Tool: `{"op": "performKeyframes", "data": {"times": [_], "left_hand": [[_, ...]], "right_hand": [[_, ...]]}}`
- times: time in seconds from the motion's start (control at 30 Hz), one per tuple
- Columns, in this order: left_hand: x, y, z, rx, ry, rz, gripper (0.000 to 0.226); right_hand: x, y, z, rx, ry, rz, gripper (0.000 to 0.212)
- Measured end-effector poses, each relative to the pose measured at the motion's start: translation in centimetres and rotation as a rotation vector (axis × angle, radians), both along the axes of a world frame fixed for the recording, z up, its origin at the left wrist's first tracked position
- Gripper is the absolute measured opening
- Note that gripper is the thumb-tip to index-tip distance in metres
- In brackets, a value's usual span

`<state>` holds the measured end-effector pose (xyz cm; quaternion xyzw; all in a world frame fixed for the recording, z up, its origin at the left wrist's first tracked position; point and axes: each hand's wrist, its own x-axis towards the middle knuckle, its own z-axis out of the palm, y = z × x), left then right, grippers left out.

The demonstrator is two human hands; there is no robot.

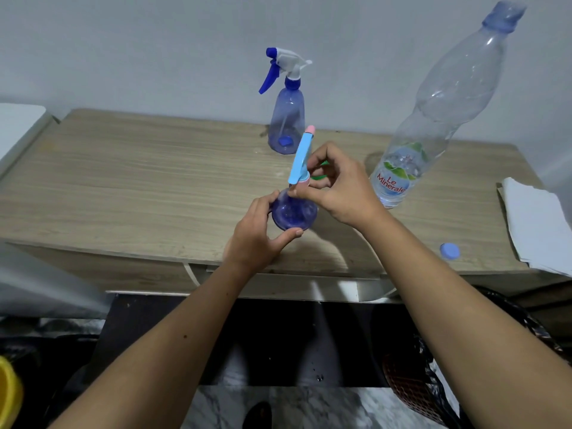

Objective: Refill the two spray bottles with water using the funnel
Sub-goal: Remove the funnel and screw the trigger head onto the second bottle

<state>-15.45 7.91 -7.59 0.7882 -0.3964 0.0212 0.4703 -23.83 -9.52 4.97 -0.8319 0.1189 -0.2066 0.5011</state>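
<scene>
Left hand (258, 235) grips bottle (294, 213); right hand (342, 188) pinches sprayer (301, 159).

A single wide-angle view looks from the person's head, forward and steeply down over both forearms onto the wooden worktop (130, 168), close enough that the hands fill its centre. It faces a pale wall (154, 41) behind the worktop; the lower edge takes in the floor (278, 404) below.
</scene>
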Motion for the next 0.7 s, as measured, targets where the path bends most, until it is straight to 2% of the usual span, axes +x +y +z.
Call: {"op": "performKeyframes", "data": {"times": [0.13,0.37,0.47,0.57,0.7], "left_hand": [[-0.04,-0.05,0.08,-0.009,0.017,0.014,0.088],[-0.1,0.01,0.38,0.005,-0.003,-0.005,0.086],[-0.08,0.05,0.44,0.015,0.002,0.005,0.087],[-0.14,0.05,0.41,0.021,-0.012,0.005,0.088],[-0.25,0.04,0.69,0.014,0.018,0.003,0.087]], "right_hand": [[0.0,0.14,-0.4,0.043,-0.025,0.01,0.036],[0.14,-0.29,-0.51,0.051,-0.021,-0.005,0.045],[-0.1,-0.05,-0.42,0.096,-0.026,0.017,0.035],[-0.33,-0.27,-0.45,0.049,-0.027,0.046,0.027],[0.05,-0.47,-0.66,0.072,-0.028,0.002,0.037]]}}
